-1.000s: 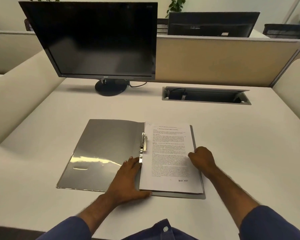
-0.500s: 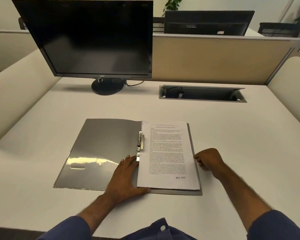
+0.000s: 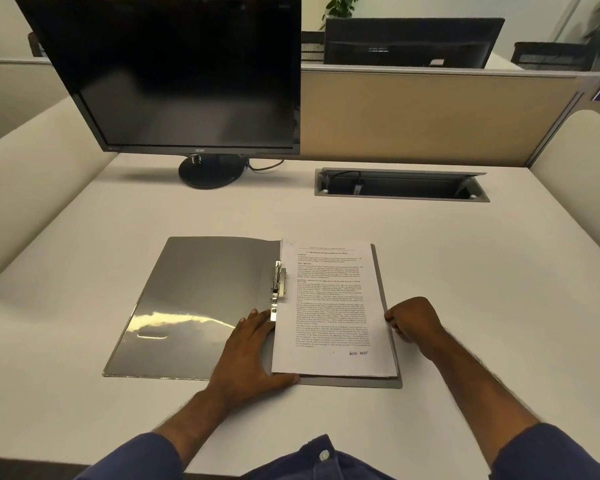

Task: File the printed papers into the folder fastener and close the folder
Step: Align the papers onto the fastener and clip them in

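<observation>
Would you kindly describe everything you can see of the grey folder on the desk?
The grey folder lies open and flat on the white desk, its glossy, plastic-looking left cover catching a reflection. A metal fastener sits along the spine. The printed papers rest on its right half, leaving a thin grey border. The left hand presses flat near the spine; the right hand is curled at its right edge.

Even, warm, moderately bright overhead light. Streak of glare on the open folder cover (image 3: 160, 327). Soft shadows beside the left hand (image 3: 253, 355) and under the monitor (image 3: 174, 74). Sharp centre; wide-angle bending at the desk (image 3: 465, 271) edges, corners soft.
</observation>
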{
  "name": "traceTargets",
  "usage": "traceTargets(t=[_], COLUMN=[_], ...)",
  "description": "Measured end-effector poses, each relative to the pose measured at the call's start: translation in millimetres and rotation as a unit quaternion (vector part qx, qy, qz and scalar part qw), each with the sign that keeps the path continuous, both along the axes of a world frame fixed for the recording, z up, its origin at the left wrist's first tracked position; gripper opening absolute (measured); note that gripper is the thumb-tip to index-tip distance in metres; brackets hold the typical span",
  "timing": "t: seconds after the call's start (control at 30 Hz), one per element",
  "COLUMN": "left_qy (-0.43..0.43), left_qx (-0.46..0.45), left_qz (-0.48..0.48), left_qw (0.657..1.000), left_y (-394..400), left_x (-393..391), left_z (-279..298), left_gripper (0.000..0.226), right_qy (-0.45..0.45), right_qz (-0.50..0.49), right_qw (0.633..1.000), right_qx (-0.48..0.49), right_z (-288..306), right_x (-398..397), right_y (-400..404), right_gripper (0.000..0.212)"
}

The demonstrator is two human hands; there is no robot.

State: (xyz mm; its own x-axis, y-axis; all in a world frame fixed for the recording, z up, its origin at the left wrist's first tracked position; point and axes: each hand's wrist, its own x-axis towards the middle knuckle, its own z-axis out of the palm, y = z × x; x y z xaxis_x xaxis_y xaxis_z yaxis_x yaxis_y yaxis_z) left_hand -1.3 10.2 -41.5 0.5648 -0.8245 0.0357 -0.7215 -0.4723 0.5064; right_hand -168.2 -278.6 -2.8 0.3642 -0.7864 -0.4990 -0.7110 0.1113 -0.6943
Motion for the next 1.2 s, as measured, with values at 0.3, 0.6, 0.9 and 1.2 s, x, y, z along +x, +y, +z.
traceTargets(t=[0.3,0.6,0.9,1.2], left_qy=[0.009,0.025,0.031,0.021], left_qx=[-0.030,-0.011,0.001,0.002], left_qz=[0.017,0.032,0.038,0.046], left_qw=[0.999,0.999,0.999,0.999], left_y=[1.6,2.8,3.5,3.4], left_x=[-2.8,-5.7,-6.9,-8.2], left_z=[-0.9,2.1,2.6,1.2], left_gripper=[0.100,0.097,0.094,0.095], right_qy=[0.013,-0.010,0.066,0.078], right_qz=[-0.001,-0.020,0.027,0.041], right_qw=[1.000,0.999,0.997,0.994], right_qx=[0.007,0.024,0.044,0.057], right_z=[8.6,5.1,17.1,24.9], right_x=[-8.2,-16.5,-7.1,-14.8], right_y=[5.0,15.0,14.9,19.7], right_gripper=[0.006,0.009,0.010,0.008])
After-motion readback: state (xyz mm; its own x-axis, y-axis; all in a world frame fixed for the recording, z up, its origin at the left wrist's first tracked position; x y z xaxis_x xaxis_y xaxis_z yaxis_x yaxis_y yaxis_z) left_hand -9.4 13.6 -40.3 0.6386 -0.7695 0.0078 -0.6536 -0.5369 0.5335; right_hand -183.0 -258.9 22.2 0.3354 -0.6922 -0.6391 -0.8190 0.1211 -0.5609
